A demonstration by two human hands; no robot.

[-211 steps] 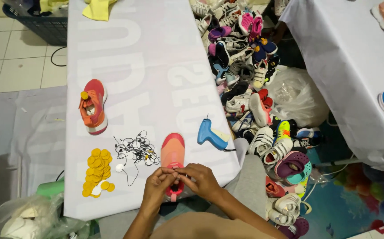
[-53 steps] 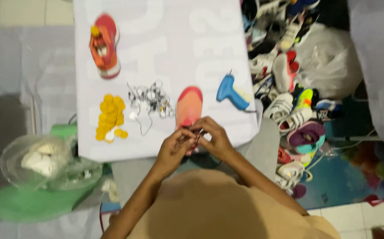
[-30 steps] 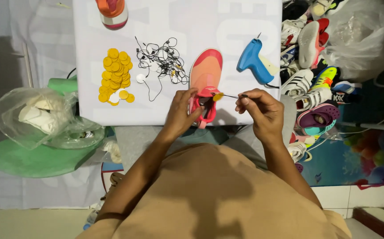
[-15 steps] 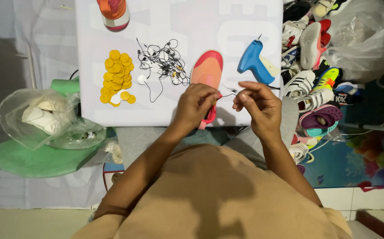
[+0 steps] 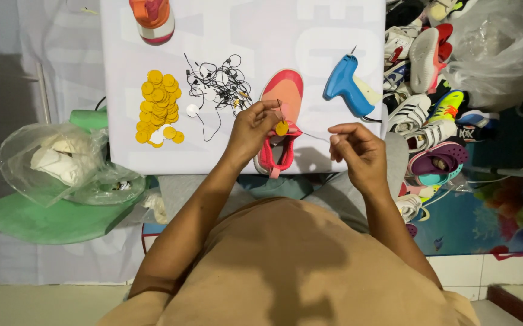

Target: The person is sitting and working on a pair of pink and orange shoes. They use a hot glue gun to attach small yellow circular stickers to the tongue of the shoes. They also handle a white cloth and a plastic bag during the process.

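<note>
A pink and orange shoe [image 5: 284, 99] lies on the white table [image 5: 237, 36] near its front edge. My left hand [image 5: 253, 127] rests on the shoe's opening and pinches a small round yellow tag [image 5: 281, 128] with a thin black string. My right hand [image 5: 356, 149] is to the right of the shoe, fingers pinched on the other end of that string, which runs taut between the two hands. A blue tagging gun [image 5: 347, 86] lies right of the shoe.
A heap of yellow round tags [image 5: 158, 107] and a tangle of black strings [image 5: 219, 84] lie left of the shoe. Another orange shoe [image 5: 152, 18] sits at the far edge. A pile of shoes [image 5: 430, 108] and plastic bags [image 5: 68, 163] flank the table.
My hands have drawn apart: the right hand has moved right and down, pulling the string out, while the left hand stays at the shoe with the yellow tag.
</note>
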